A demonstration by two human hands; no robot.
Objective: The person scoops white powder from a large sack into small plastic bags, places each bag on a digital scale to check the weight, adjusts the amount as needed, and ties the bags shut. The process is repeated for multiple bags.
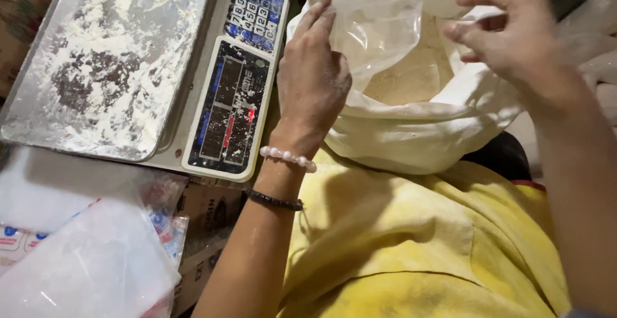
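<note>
Nearest the camera, a yellow cloth [411,247] covers the person's lap, and a stack of clear plastic bags [96,260] lies at lower left on a cardboard box [209,218]. The left forearm wears a dark band [275,200] and a pearl bracelet [288,158].

Next out, the left hand [313,80] stands palm inward with fingers nearly straight and together, pressed flat against the left side of a small clear plastic bag [379,32]. Whether the thumb pinches the film from behind, I cannot tell.

The right hand [511,32] is at the bag's right edge, fingers loosely curled, thumb and forefinger close together at the film. It looks like a light pinch, not a full grasp.

The clear bag hangs between both hands, mouth up, long axis roughly vertical, directly over the open large white sack [424,131]. Pale flour [411,73] shows inside the sack, just below and behind the bag. Both hands touch the bag; the flour lies down and away from them.

Left of the sack sits a digital scale [231,109] with a keypad, its steel tray [38,118] dusted with flour.
</note>
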